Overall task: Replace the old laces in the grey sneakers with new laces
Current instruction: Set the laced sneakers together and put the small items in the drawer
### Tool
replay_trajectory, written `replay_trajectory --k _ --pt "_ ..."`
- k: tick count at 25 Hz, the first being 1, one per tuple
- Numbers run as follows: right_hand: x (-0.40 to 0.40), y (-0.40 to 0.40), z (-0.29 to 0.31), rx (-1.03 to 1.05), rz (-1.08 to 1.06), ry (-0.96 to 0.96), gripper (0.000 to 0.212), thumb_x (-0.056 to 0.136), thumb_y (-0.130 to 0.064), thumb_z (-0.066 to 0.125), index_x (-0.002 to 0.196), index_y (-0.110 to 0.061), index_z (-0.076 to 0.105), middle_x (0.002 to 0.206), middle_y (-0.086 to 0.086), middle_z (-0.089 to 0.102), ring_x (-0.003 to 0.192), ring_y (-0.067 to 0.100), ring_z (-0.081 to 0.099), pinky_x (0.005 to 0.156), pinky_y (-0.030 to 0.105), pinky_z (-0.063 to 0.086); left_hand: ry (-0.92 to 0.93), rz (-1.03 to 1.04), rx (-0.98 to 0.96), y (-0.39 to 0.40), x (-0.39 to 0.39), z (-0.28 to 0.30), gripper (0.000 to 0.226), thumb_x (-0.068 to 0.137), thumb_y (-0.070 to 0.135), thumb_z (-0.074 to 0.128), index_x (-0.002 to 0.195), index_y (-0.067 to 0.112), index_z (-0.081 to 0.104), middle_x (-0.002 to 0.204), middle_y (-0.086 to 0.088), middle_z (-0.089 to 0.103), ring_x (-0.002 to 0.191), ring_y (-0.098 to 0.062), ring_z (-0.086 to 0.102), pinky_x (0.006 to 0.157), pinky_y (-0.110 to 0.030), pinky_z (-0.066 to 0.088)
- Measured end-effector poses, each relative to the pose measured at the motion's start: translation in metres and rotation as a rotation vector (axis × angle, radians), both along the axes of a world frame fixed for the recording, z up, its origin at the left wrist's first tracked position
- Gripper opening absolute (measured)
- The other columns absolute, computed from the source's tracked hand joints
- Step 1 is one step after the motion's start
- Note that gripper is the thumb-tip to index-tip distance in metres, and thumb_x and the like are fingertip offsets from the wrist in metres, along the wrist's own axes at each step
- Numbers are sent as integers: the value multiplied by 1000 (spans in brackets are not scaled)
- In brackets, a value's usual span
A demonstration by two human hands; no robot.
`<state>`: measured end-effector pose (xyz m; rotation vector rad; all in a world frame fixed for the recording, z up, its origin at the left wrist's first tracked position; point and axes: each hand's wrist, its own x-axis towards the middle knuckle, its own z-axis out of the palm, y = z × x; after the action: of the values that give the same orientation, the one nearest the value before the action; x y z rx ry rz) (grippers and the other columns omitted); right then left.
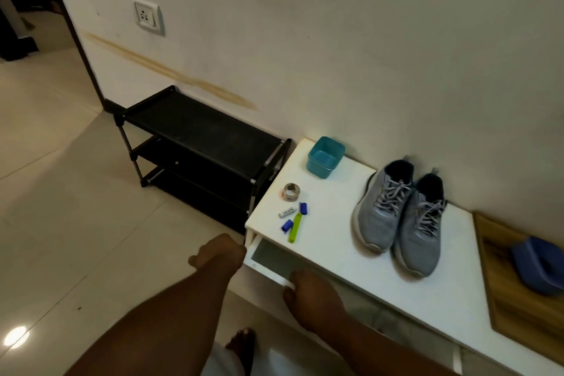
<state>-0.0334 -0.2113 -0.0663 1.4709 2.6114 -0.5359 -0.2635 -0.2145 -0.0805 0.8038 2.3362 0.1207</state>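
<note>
Two grey sneakers [399, 217] with pale grey laces stand side by side on a white table [341, 223], toes toward me. Under the tabletop's front left corner a white drawer [268, 262] is pulled partly out; its visible part shows only a grey bottom. My right hand [311, 296] grips the drawer's front edge with curled fingers. My left hand [219, 253] is at the drawer's left corner with curled fingers; whether it holds the drawer is hidden. No new laces are in view.
On the table lie a teal box [325, 160], a tape roll [291, 192], a small white tube, blue caps and a green clip [295, 227]. A wooden tray [518, 284] with a blue object sits right. A black shoe rack [201, 143] stands left against the wall.
</note>
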Motion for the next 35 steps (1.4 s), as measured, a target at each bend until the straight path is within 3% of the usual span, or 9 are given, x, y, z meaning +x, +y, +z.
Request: replay_trajectory --k 4,8,13,17,19,22,24,26,35 --pt "17 -14 -2 -92 7 7 28 99 -35 43 106 -18 63 110 5 60 106 23 58 88 34 44 237 -190 -88 1 9 9 35 91 27 51 125 27 61 130 -1 61 121 -23 51 104 -43 32" --pt "19 -22 2 -123 10 2 28 100 -27 43 105 -12 66 110 9 60 103 26 59 87 33 43 424 -437 -226 2 18 29 45 95 24 50 139 25 52 143 -4 55 136 -30 44 116 -62 20" --pt "18 -43 7 -204 -12 5 24 97 -20 42 105 -10 61 109 8 56 105 27 56 85 34 46 518 -602 -335 0 29 43 49 98 24 47 147 20 46 146 -7 53 138 -34 45 117 -71 9" --pt "16 -50 16 -299 -13 -48 14 95 -20 44 84 -13 49 93 3 47 92 27 55 69 33 39 509 -718 -550 1 36 55 52 99 38 50 148 19 45 150 -9 50 141 -38 43 115 -73 14" --pt "16 -48 19 -283 -33 4 22 96 -26 45 93 -12 62 100 5 60 98 26 61 75 35 48 497 -694 -606 9 38 64 56 99 42 49 149 17 43 152 -11 49 141 -40 43 115 -70 21" --pt "13 -25 31 -90 -113 223 38 100 -38 48 131 -22 65 128 -1 65 116 17 62 98 32 50 481 -579 -277 32 39 81 50 94 45 52 134 16 56 130 -9 62 121 -32 58 108 -55 40" --pt "6 1 46 96 -176 324 43 101 -40 50 140 -24 57 131 -3 61 117 15 60 99 28 48 505 -513 105 51 41 89 45 94 55 50 122 20 60 107 -2 65 98 -21 62 93 -43 48" --pt "-5 30 56 207 -207 314 47 102 -42 52 145 -25 50 135 -4 57 120 16 57 99 28 47 573 -495 342 68 45 87 49 96 62 46 124 23 57 109 -1 65 96 -19 62 85 -38 51" --pt "-48 118 27 -75 -613 422 36 97 -35 66 126 -21 51 114 3 68 101 21 65 81 28 48 390 -388 188 117 57 35 46 93 65 50 112 27 65 106 1 66 106 -21 56 86 -43 40"
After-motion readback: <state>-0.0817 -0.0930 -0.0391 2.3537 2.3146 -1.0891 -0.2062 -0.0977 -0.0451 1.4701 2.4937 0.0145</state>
